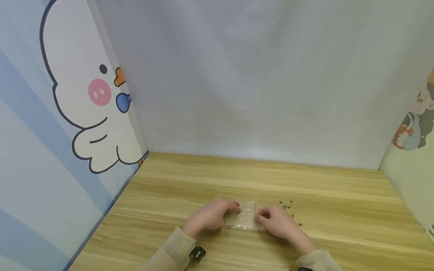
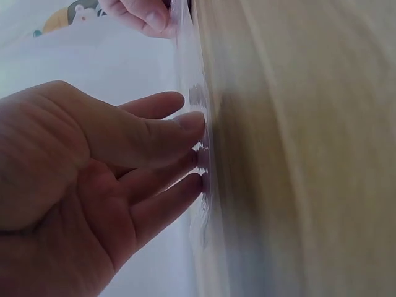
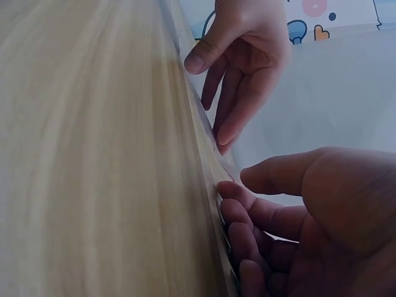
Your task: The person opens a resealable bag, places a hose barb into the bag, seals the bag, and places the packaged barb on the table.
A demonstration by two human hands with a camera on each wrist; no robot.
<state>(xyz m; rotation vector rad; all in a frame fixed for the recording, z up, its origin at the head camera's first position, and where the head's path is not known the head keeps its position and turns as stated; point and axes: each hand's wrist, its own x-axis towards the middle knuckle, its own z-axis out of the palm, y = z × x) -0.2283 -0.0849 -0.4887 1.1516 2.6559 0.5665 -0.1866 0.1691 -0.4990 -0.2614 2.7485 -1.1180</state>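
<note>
A clear plastic zip bag [image 1: 249, 216] lies flat on the wooden table, its zip edge toward the right. My left hand [image 1: 213, 214] rests on the bag's left part; in the left wrist view the thumb and fingertips [image 2: 193, 124] touch the film, loosely spread. At the bag's right edge, my right hand [image 1: 278, 222] pinches the edge between thumb and index finger. The right wrist view shows that thumb [image 3: 266, 176] just above the index fingertip, the other fingers curled against the table. Several small dark metal pieces [image 1: 284, 207] lie just beyond the right hand, too small to identify.
The wooden table [image 1: 169, 180] meets a pale grey wall [image 1: 254, 94] at the back. A blue panel with a white cartoon duck [image 1: 78, 75] stands along the left side, and a pale green printed panel [image 1: 410, 169] along the right.
</note>
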